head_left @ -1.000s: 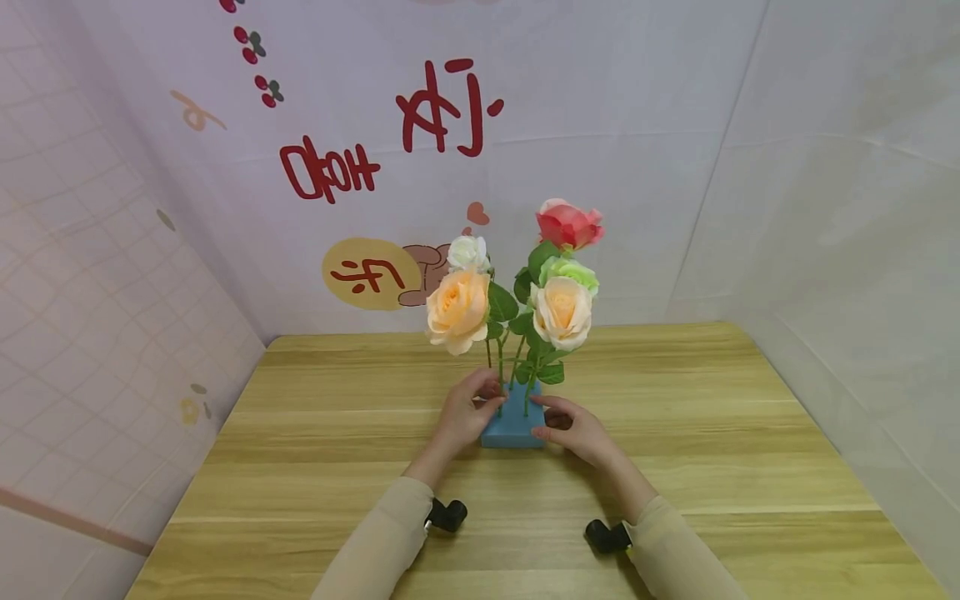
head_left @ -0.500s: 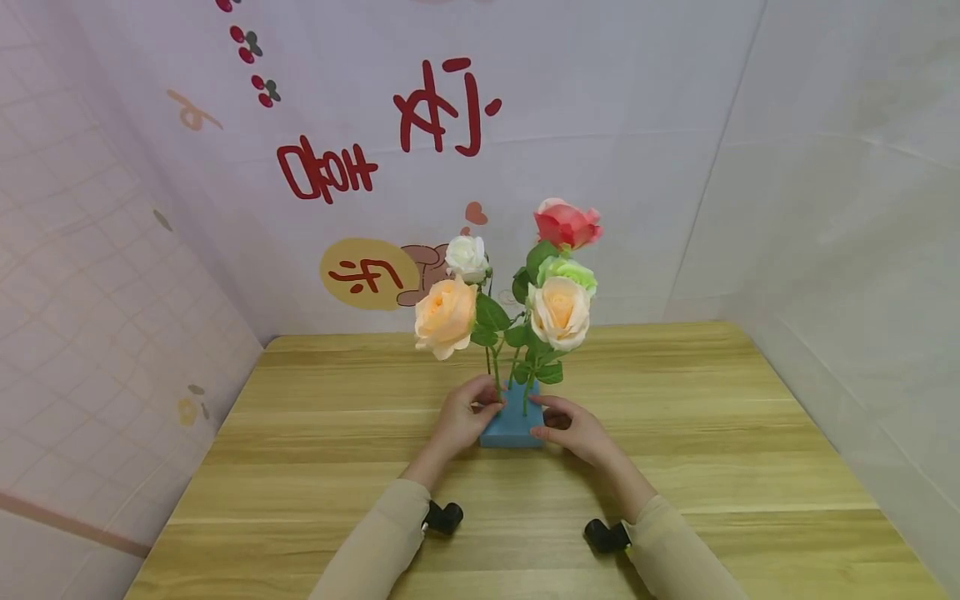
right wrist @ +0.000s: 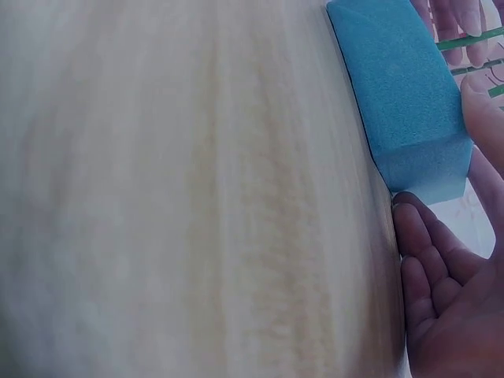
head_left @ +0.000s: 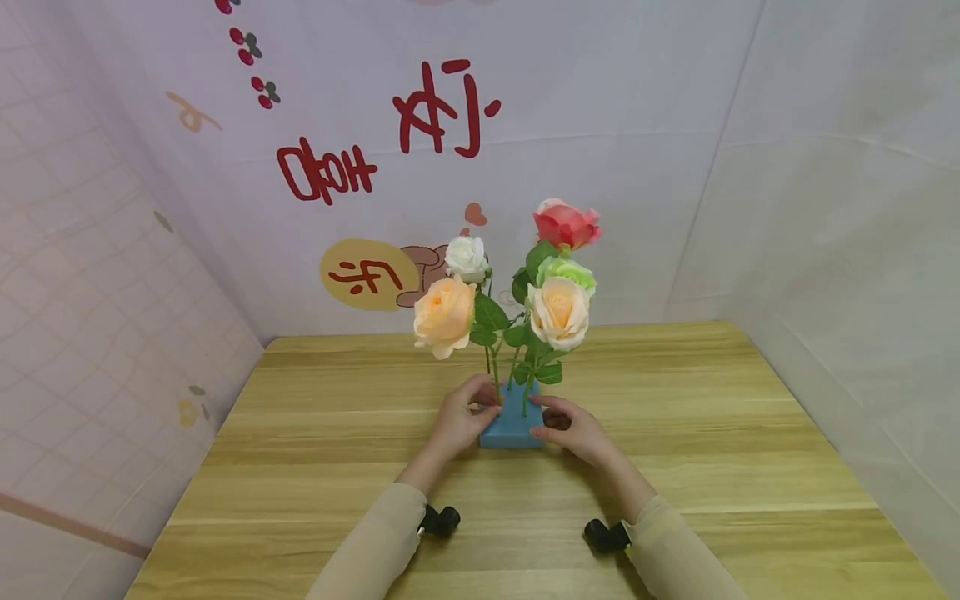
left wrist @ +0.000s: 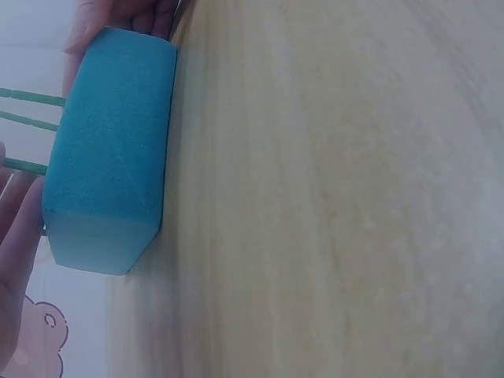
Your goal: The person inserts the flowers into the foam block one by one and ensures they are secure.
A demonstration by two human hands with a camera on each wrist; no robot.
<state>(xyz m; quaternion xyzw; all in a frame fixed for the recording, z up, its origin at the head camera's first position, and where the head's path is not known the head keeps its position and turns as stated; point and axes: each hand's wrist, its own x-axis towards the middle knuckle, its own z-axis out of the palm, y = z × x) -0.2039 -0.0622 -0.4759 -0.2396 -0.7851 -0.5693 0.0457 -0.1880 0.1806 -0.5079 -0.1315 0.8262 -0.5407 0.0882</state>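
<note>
A blue floral foam block (head_left: 512,435) sits on the table with several artificial roses standing in it. My left hand (head_left: 461,417) pinches the stem of the orange-peach rose (head_left: 446,317) low down, right at the block's top. That rose leans to the left. From the other side my right hand (head_left: 576,429) grips the block's right edge, thumb on top and fingers along the side. In the right wrist view the fingers of this hand (right wrist: 449,276) curl beside the block (right wrist: 409,79). The left wrist view shows green stems (left wrist: 27,166) entering the block (left wrist: 110,134).
A white rose (head_left: 467,258) stands behind on the left. On the right are a pale peach rose (head_left: 559,312), a light green rose (head_left: 573,271) and a red-pink rose (head_left: 566,223). A printed white cloth (head_left: 615,125) hangs behind the wooden table (head_left: 337,417).
Over the last second the orange-peach rose has tilted left and slightly down, with my left hand still at its stem. My right hand has stayed on the block.
</note>
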